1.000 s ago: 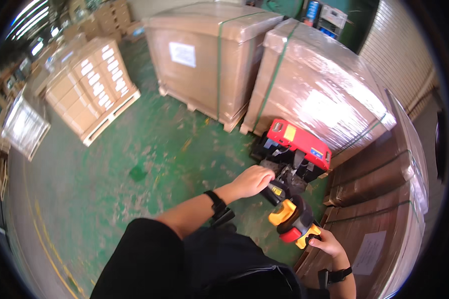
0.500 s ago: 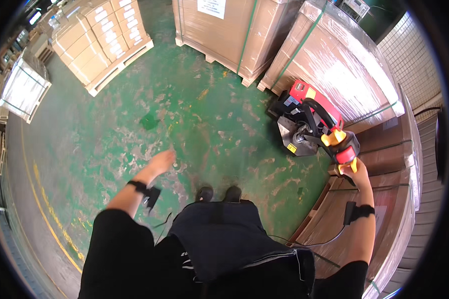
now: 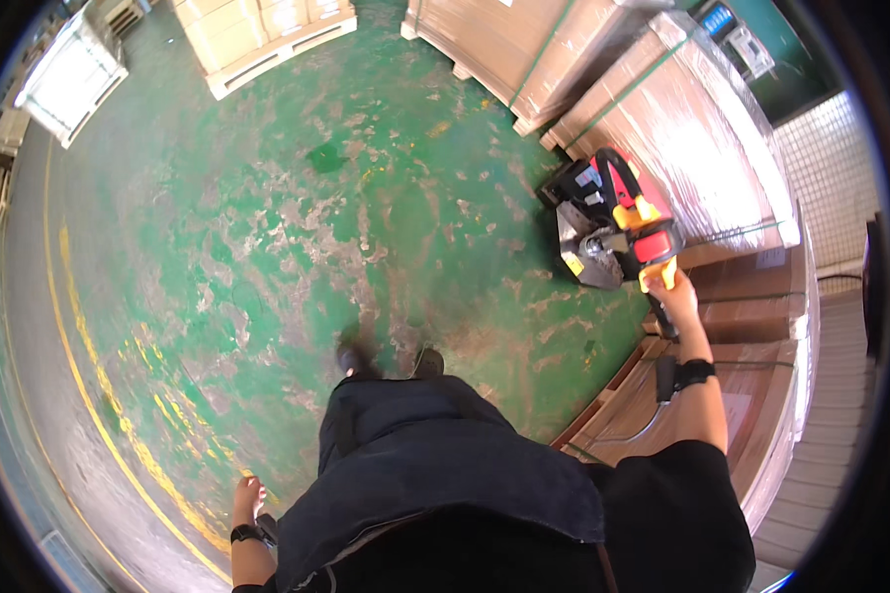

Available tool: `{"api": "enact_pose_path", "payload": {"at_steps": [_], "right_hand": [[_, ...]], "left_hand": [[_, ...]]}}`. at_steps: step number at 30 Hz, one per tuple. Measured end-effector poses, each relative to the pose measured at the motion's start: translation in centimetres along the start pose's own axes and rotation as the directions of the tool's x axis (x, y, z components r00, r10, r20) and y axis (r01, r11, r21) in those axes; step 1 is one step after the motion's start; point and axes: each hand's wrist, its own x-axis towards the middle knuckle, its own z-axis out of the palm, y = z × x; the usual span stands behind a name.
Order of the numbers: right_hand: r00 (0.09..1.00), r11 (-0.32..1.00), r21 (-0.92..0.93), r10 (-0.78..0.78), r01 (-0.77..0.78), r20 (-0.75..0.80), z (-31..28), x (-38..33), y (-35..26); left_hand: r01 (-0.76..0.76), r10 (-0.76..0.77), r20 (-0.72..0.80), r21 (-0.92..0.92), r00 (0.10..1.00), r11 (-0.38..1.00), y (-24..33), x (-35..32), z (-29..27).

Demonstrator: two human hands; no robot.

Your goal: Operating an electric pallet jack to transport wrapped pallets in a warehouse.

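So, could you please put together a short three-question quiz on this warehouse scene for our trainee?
1. True or false: the right hand grips the yellow and red handle of the pallet truck.
2. Where is the left hand? A) on the handle B) hanging free at the person's side C) on a wrapped pallet
3. Fill in: the floor is painted ____ with yellow lines.

Key: 1 true; 2 B; 3 green.

Glossy wrapped pallet (image 3: 702, 128) (film); scuffed floor (image 3: 297, 247)
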Motion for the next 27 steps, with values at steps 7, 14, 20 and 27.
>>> {"api": "enact_pose_path", "payload": {"at_steps": [7, 14, 20, 27], "right_hand": [[1.000, 0.998, -0.061, -0.008, 0.008, 0.006, 6.1, -8.6, -3.3], [0.997, 0.992, -0.111, 0.053, -0.060, -0.062, 12.8, -13.9, -9.0], [0.989, 0.972, -0.185, 0.137, -0.146, -0.062, 17.7, -18.2, -20.3], [0.978, 0.963, -0.174, 0.195, -0.205, -0.074, 24.3, -24.4, -35.0]], "left_hand": [[0.052, -0.048, 0.022, -0.233, 0.999, 0.971, -9.7, -1.2, -3.7], [0.170, -0.171, -0.002, -0.109, 0.985, 0.979, -33.4, 5.4, -17.2], [-0.169, 0.166, -0.054, -0.052, 0.985, 0.984, -29.1, 11.8, -28.4], [-0.444, 0.387, -0.340, -0.106, 0.857, 0.890, -15.5, 22.5, -36.4]]}}
